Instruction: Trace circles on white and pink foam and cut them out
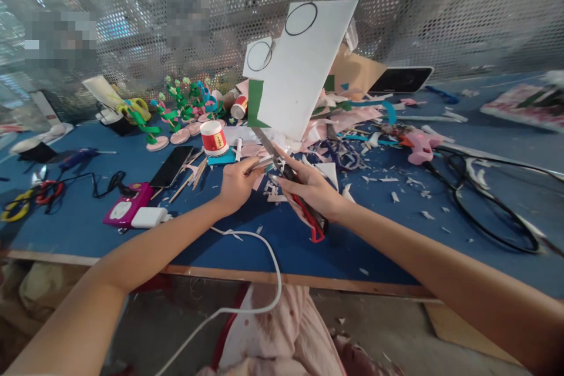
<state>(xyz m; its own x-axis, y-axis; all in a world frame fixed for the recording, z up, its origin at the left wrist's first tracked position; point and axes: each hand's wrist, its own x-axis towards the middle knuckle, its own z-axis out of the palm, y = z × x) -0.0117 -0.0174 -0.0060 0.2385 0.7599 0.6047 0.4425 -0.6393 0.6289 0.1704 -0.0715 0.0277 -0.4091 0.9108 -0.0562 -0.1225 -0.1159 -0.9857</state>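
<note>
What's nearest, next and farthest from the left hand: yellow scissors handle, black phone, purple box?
Head view, from the left hand:
1. Black phone, to its left.
2. Purple box, farther left.
3. Yellow scissors handle, at the far left.

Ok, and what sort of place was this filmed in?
Probably a craft workspace, perhaps a small workshop: paper scraps litter a blue tabletop, small model plants stand towards its back, and what looks like a pink glue gun lies to the right.
</note>
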